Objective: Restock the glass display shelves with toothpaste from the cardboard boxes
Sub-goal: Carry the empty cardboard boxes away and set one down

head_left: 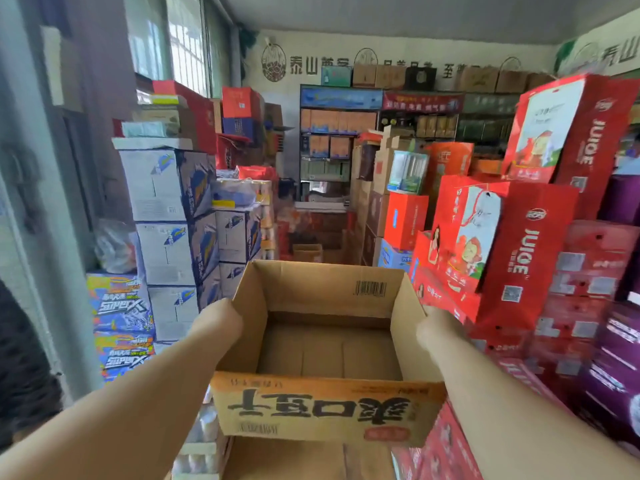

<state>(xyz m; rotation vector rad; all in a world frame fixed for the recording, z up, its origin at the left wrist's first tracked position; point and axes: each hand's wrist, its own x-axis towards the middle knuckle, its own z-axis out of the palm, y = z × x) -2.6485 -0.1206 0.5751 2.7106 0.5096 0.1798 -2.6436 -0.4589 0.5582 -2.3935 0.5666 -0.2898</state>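
An open cardboard box (325, 341) is held up in front of me, its flaps spread and its inside bare. Orange print with dark characters covers the near flap. My left hand (216, 322) grips the box's left wall, and my right hand (438, 329) grips the right wall. The fingers of both hands are hidden behind the cardboard. No toothpaste and no glass shelves are in view.
A narrow aisle runs ahead between stacked goods. White and blue cartons (173, 216) stand at the left, red juice gift boxes (519, 237) at the right. A stocked shelf unit (339, 140) stands at the far wall. Another brown carton (304, 459) lies below the held box.
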